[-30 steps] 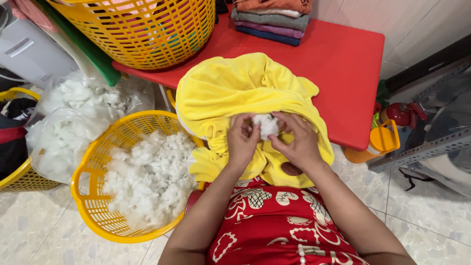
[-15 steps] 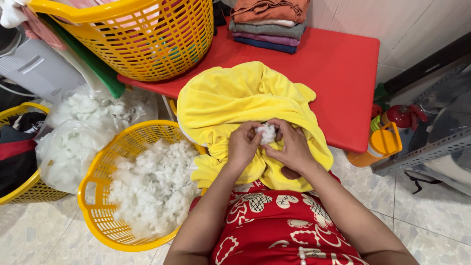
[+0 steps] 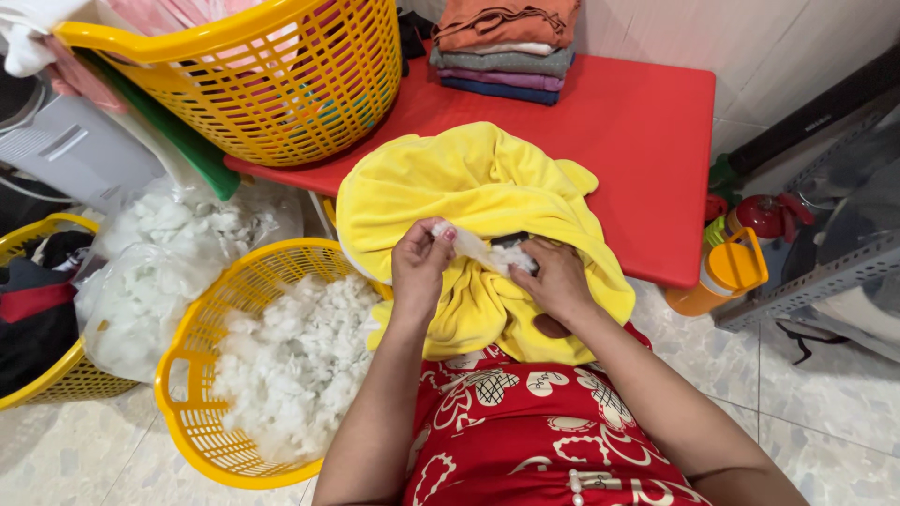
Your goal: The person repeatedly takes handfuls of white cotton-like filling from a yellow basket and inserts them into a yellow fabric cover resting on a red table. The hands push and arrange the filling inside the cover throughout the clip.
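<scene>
both sets of fingertips are pinching the same tuft of white stuffing point(image 3: 478, 250), pulling it apart between them. left hand point(image 3: 419, 267) grips the upper end, right hand point(image 3: 555, 279) clamps the lower end against the yellow plush cover point(image 3: 478, 206) draped over the near edge of the red table point(image 3: 647, 131). looks like the fluffing step, mid-stretch. i'd guess the loosened tuft needs feeding into the cover's dark opening by the right fingers. yellow basket of stuffing point(image 3: 281, 375) sits near left.
</scene>
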